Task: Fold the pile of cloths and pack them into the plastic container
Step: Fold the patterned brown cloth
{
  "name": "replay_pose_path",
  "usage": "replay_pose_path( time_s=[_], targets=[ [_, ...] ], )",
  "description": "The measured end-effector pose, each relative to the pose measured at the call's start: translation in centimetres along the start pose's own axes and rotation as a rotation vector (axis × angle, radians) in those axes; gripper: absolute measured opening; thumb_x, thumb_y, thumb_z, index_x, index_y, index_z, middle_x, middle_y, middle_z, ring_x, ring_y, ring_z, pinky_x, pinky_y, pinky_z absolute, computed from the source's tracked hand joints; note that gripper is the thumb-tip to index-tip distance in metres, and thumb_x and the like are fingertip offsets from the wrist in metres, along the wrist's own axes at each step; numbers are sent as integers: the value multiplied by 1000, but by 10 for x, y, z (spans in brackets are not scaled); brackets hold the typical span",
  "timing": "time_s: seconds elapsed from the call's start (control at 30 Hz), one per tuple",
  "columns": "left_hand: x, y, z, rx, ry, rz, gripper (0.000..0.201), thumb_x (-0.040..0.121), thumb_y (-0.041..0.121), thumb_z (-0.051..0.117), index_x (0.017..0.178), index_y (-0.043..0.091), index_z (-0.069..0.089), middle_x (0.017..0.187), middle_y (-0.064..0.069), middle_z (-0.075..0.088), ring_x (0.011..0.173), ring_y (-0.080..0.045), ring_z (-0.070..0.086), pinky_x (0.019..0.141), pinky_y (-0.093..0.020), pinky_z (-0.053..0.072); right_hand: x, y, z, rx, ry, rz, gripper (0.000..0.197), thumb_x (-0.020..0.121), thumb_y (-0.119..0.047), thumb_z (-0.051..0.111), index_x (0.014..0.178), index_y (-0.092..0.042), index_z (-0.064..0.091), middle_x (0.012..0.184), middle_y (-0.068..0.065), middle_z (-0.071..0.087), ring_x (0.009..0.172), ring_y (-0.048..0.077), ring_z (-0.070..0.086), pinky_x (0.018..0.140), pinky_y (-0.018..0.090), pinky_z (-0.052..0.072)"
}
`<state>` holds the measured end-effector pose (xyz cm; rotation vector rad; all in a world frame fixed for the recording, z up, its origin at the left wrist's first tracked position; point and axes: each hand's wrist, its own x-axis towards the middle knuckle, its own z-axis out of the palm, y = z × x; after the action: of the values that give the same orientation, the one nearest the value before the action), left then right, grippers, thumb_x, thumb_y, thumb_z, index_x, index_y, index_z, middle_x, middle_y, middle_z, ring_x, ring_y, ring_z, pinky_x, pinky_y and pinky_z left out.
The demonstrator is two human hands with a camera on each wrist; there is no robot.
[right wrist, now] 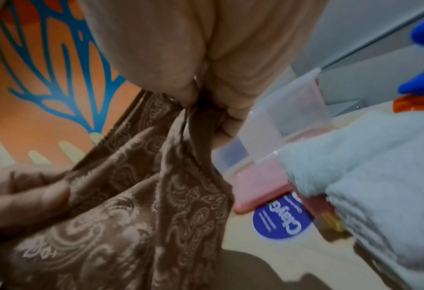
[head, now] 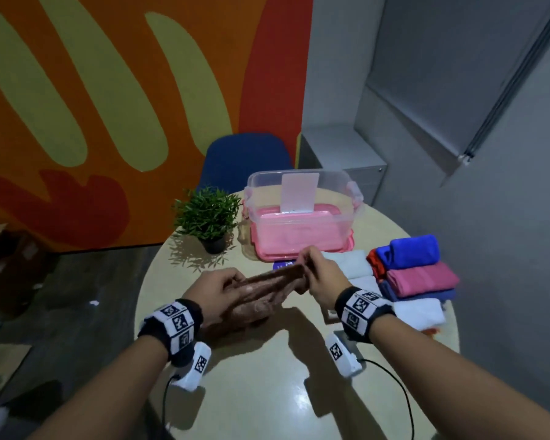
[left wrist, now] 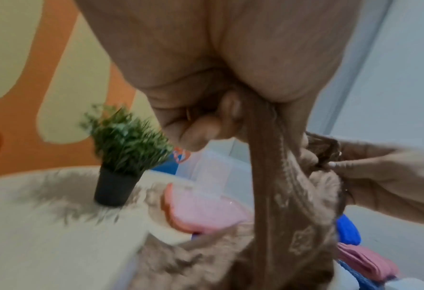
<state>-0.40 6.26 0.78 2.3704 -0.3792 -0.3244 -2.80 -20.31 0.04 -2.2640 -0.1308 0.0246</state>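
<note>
A brown paisley cloth hangs stretched between both hands above the round table. My left hand grips its near-left end. My right hand pinches the far end, just in front of the container. The clear plastic container stands at the table's far side on its pink lid. A pile of cloths, blue, pink, red and white, lies to the right of my right hand, with a white towel nearest.
A small potted plant stands left of the container. A blue round sticker lies on the table before the container. A blue chair is behind the table. The table edge curves close at left.
</note>
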Motion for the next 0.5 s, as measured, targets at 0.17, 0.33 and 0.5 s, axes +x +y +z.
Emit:
replay_pose_path(
  time_s=[0.17, 0.33, 0.5],
  targets=[
    [-2, 29, -36, 221, -10, 36, 19, 86, 42, 71, 77, 25, 69, 74, 5, 67, 72, -11, 60, 65, -33, 45, -7, -17, -49, 168, -85, 60, 11, 99, -18, 49, 108, -20, 44, 89, 4, 62, 74, 20, 60, 64, 35, 53],
    [-12, 52, -58, 34, 259, 84, 13, 95, 17, 63, 85, 20, 71, 89, 0, 64, 83, -12, 58, 67, -21, 42, -2, -21, -77, -43, -30, -138, 20, 96, -29, 63, 83, -29, 48, 71, -12, 52, 66, -1, 48, 61, 18, 35],
    [-18, 60, -79, -221, 463, 38, 32, 93, -1, 60, 99, 26, 77, 95, 21, 70, 88, 16, 60, 79, -6, 49, 23, -30, -95, -37, 88, -206, 16, 96, -11, 59, 103, -15, 72, 98, 0, 73, 93, 16, 65, 88, 30, 50]
  ],
)
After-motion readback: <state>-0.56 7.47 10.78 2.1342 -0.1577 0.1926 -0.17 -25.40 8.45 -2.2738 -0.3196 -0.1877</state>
